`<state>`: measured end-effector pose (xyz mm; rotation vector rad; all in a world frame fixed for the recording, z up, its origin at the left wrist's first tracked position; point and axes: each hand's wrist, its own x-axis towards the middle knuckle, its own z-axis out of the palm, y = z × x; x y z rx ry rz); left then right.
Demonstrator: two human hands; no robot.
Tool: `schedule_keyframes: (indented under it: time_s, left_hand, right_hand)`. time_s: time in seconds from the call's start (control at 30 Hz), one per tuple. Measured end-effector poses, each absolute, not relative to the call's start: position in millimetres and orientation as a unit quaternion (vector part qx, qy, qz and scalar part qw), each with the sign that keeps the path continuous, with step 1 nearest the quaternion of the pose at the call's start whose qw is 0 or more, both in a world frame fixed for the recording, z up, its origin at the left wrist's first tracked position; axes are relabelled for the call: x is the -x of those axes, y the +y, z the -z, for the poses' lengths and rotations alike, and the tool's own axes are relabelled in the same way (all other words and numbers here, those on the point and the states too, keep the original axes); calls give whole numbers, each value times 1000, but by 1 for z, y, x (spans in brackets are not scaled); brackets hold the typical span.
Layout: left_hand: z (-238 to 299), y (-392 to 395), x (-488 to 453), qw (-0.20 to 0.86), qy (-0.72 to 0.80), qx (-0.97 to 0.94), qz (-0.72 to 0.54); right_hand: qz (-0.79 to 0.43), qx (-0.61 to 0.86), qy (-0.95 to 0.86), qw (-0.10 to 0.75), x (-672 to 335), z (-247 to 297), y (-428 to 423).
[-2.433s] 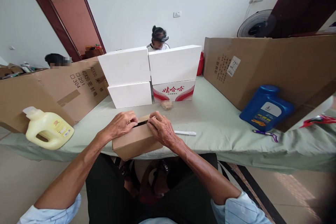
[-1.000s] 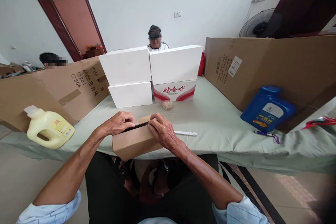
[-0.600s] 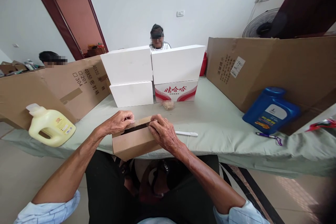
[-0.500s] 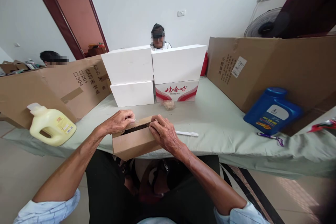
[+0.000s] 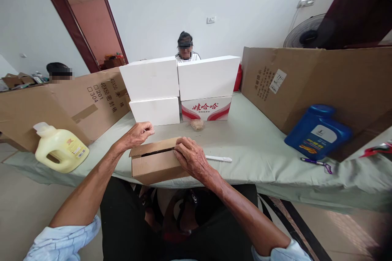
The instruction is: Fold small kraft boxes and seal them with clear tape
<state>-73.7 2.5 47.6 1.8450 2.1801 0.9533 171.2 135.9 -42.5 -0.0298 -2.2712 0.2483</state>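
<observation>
A small brown cardboard box (image 5: 153, 162) sits at the near edge of the table, its top flap slightly ajar with a dark slit along the front. My right hand (image 5: 191, 155) presses down on the box's right end, fingers curled over the flap. Just behind the box's left corner hovers my left hand (image 5: 138, 132), lifted clear, its fingertips pinched together with nothing visible in them. A white flat stick (image 5: 219, 158) lies on the cloth right of the box.
The table has a pale green cloth (image 5: 254, 142). Stacked white boxes (image 5: 179, 87) stand at the back. Big cardboard sheets (image 5: 321, 81) wall both sides. A yellow jug (image 5: 59, 149) lies left, a blue jug (image 5: 318, 130) and a pen (image 5: 315, 162) right. Two other people sit beyond.
My left hand has lifted off the box flap and moved back toward the white boxes. The right hand stays on the box. The camera tilted slightly.
</observation>
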Motion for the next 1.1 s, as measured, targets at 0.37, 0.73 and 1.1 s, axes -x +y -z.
schedule_keyframes:
  time_s: [0.37, 0.73, 1.1]
  left_hand:
    - [-61, 17, 93, 27, 701, -540, -465]
    - [-57, 39, 34, 250, 556, -511, -605]
    - [-45, 48, 34, 268, 557, -492, -613]
  right_hand:
    - [-82, 0, -913, 400, -171, 34, 140]
    - [-416, 26, -796, 438, -143, 11, 167]
    - [-590, -22, -679, 435, -128, 8, 175]
